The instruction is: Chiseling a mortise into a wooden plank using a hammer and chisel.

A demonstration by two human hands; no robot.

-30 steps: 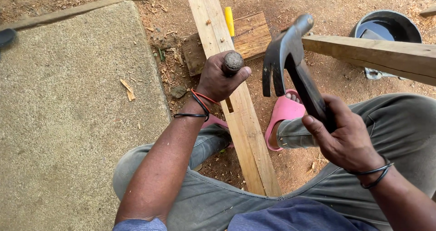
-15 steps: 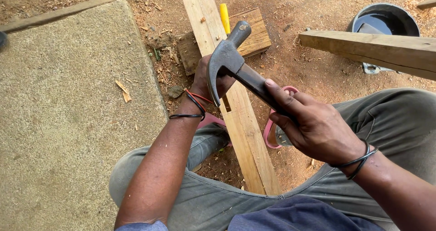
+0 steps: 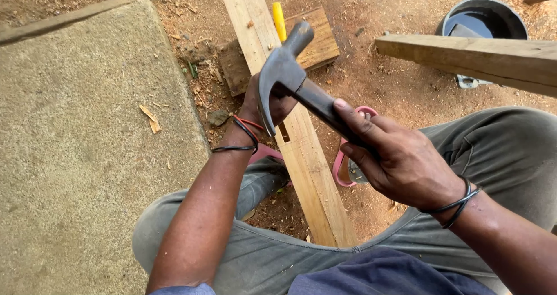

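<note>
1. Right hand (image 3: 400, 161): fist wrapped tight round the handle of a dark steel claw hammer (image 3: 290, 77), thumb laid along the shaft. Firm, full grip.
2. Hammer head sits above the left hand, striking face pointing up and away toward the top of the frame, claw curving down toward the wrist.
3. Left hand (image 3: 264, 106): resting on the long pale wooden plank (image 3: 307, 167), mostly hidden behind the hammer head. Fingers look curled, but cannot tell if they hold anything.
4. Left wrist carries red and black cord bands (image 3: 241, 135); right wrist has a black cord band (image 3: 455, 202).
5. Plank runs diagonally from top centre down to the person's lap, between the grey-trousered knees. A small rectangular slot (image 3: 284, 134) is cut in it just below the left hand.
6. Under the plank's far part: a short brown wooden block (image 3: 313, 42) on the dirt, with a yellow pencil-like stick (image 3: 279, 19) lying on it beside the plank.
7. Pink sandal (image 3: 342, 167) just right of the plank, under the right hand.
8. Left side: flat concrete slab (image 3: 87, 144). Top right: thick timber beam (image 3: 476, 60) and behind it a round dark bucket (image 3: 484, 19).
</note>
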